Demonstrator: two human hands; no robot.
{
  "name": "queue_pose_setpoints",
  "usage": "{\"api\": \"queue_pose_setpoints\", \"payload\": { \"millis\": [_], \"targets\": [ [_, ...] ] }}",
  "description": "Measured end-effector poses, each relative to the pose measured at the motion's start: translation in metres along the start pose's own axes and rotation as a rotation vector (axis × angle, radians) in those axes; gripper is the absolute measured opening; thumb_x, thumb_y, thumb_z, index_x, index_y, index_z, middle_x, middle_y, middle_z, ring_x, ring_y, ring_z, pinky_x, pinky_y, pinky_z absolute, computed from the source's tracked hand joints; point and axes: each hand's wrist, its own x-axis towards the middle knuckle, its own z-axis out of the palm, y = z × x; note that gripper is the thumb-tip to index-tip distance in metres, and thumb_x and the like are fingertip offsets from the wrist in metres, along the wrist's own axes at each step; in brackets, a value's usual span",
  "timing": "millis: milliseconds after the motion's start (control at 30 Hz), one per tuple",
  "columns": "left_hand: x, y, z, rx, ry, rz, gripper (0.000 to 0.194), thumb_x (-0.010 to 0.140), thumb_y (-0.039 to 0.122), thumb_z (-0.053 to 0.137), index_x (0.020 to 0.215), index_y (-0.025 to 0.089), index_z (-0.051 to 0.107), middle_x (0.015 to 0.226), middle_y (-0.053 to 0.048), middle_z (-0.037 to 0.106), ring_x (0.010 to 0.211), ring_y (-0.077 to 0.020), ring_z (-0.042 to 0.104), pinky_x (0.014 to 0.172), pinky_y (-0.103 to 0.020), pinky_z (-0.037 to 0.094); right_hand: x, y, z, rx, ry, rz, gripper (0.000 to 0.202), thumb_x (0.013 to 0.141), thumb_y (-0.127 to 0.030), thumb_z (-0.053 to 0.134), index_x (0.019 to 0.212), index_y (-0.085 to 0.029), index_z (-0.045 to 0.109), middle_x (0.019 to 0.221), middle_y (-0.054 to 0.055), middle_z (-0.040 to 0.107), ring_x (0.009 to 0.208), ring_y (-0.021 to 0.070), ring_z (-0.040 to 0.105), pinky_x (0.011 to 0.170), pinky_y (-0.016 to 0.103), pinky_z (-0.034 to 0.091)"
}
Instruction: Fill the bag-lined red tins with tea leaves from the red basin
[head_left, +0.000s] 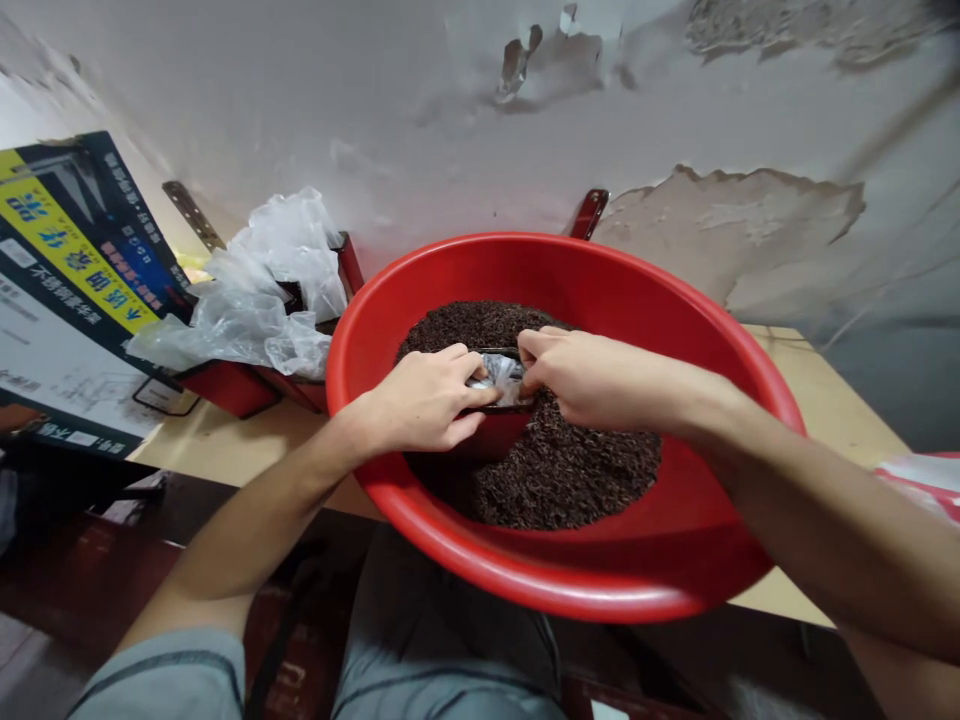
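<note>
A large red basin [720,500] holds a heap of dark brown, grain-like pieces [577,480]. In the basin a small dark red box [487,436] stands on the heap, with a clear plastic bag [502,372] inside its opening. My left hand [435,395] is at the box's left end, its fingers bent over the rim and pressing on the plastic. At the right end, my right hand [562,375] has its fingers curled and closed on the bag's edge.
Left of the basin, red boxes [232,388] with crumpled plastic bags [285,250] stand on the wooden table [840,400]. A printed carton [67,290] leans at far left. Behind is a peeling wall [337,110]; red-and-white material [926,480] lies right.
</note>
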Motion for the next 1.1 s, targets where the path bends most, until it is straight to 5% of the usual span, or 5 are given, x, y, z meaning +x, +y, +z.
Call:
{"api": "queue_pose_setpoints", "payload": {
  "millis": [467, 767, 1100],
  "targets": [
    [0.000, 0.004, -0.004, 0.007, -0.004, -0.027, 0.037, 0.100, 0.032, 0.052, 0.131, 0.025, 0.070, 0.114, -0.012, 0.065, 0.104, -0.0266, 0.058, 0.071, -0.031, 0.051, -0.007, 0.012, -0.022, 0.177, -0.117, -0.032, 0.049, 0.071, -0.004, 0.053, 0.104, -0.026, 0.081, 0.088, 0.001, 0.076, 0.073, 0.0152, 0.064, 0.069, 0.026, 0.044],
    [0.005, 0.010, -0.003, -0.009, 0.024, -0.002, 0.028, 0.096, 0.031, 0.057, 0.115, 0.021, 0.076, 0.111, -0.012, 0.066, 0.101, -0.0265, 0.057, 0.063, -0.029, 0.047, 0.017, 0.011, -0.025, 0.326, -0.479, 0.012, 0.007, 0.076, -0.017, 0.064, 0.072, -0.020, 0.070, 0.054, -0.004, 0.054, 0.047, 0.0114, 0.047, 0.049, 0.025, 0.037],
    [0.007, 0.023, 0.001, -0.068, 0.093, 0.008, 0.025, 0.095, 0.034, 0.061, 0.103, 0.019, 0.079, 0.105, -0.013, 0.067, 0.099, -0.0269, 0.057, 0.066, -0.031, 0.045, 0.004, 0.006, -0.008, 0.423, -0.556, 0.082, 0.029, 0.093, -0.032, 0.059, 0.067, -0.020, 0.063, 0.047, -0.002, 0.050, 0.042, 0.0112, 0.042, 0.047, 0.027, 0.035]
  ]
}}
